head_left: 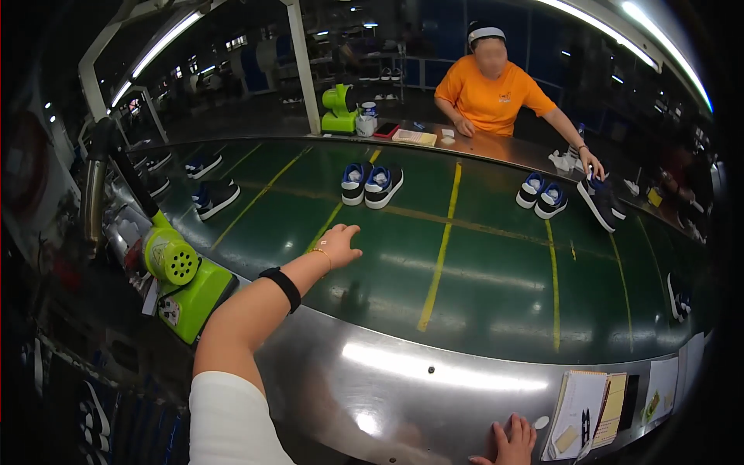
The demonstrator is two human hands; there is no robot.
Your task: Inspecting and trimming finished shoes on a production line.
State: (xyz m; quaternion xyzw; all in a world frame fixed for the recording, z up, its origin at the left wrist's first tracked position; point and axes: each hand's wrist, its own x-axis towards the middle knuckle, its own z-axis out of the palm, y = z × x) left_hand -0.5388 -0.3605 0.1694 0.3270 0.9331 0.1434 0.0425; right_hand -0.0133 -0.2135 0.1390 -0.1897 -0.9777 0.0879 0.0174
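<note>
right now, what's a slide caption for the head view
Left hand over a green belt near a pair of shoes, right hand resting on the metal counter.

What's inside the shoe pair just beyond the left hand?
Both shoes show crumpled white stuffing in their openings. How deep it goes, and anything beneath it or up in the toes, is covered.

In my camera, one pair of dark shoes point(377, 187), white-soled and blue-lined, stands upright on the green belt point(496, 283), toes toward me.
</note>
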